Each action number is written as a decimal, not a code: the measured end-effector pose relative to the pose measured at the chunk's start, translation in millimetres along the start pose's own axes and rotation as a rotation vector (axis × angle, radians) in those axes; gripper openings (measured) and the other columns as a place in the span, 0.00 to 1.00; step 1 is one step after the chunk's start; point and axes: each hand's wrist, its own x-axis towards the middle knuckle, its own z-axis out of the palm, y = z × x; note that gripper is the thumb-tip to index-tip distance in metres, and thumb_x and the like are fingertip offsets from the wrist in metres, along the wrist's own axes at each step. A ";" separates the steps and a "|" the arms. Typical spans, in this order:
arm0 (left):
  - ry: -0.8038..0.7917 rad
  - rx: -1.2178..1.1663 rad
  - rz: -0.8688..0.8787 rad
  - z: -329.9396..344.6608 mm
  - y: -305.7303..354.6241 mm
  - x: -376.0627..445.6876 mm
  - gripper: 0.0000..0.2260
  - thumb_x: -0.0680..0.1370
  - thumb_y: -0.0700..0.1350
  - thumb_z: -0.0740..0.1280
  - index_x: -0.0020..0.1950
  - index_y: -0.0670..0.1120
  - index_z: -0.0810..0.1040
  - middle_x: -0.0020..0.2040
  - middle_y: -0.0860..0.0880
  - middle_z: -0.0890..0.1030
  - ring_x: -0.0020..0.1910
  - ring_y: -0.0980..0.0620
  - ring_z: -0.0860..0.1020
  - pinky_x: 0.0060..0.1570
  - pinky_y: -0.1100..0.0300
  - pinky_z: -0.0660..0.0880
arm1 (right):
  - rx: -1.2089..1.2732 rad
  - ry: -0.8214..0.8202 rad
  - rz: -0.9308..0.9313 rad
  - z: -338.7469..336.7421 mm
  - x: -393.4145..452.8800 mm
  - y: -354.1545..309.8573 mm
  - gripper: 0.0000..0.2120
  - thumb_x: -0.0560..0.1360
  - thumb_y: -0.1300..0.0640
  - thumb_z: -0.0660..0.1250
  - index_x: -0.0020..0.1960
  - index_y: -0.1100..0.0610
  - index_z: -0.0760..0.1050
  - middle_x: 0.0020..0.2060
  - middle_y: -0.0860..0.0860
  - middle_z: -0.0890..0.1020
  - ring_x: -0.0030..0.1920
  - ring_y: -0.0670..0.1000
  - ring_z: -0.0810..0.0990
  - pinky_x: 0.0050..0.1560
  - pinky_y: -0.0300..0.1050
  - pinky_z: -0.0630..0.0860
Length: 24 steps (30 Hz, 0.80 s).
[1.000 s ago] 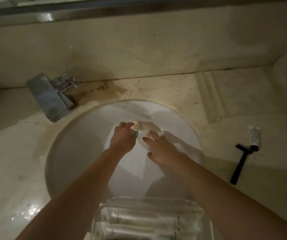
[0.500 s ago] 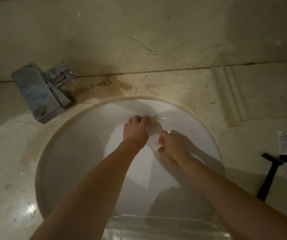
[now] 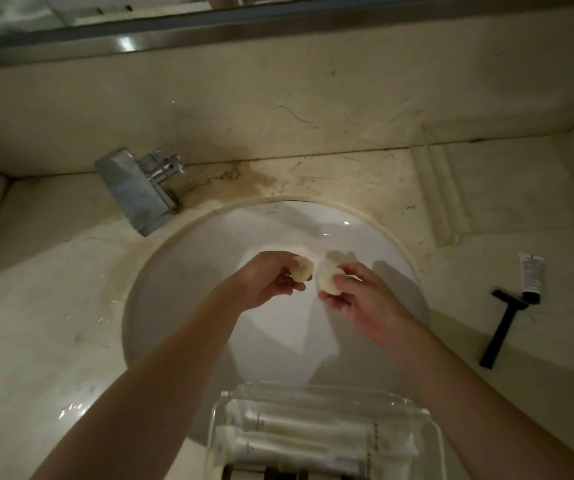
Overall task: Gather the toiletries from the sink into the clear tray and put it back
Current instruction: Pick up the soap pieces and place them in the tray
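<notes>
Frame centre, over the sink (image 3: 188,271): left hand (image 3: 268,280) and right hand (image 3: 355,296) each pinch a small pale toiletry, left piece (image 3: 302,269) and right piece (image 3: 329,280); probably light, slick, best gripped around the sides.

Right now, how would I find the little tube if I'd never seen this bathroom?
Start at the round white sink and look to its right, on the marble counter. There lies a black razor, and at its head sits the small tube. It is the only white one with a black cap.
</notes>
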 end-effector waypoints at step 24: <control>-0.095 -0.100 0.077 71.8 -46.8 -172.3 0.11 0.77 0.32 0.59 0.54 0.39 0.79 0.45 0.41 0.78 0.41 0.44 0.81 0.41 0.55 0.81 | -0.238 0.035 -0.268 -20.4 -169.9 19.7 0.06 0.74 0.69 0.66 0.48 0.61 0.76 0.47 0.59 0.76 0.47 0.59 0.82 0.46 0.47 0.81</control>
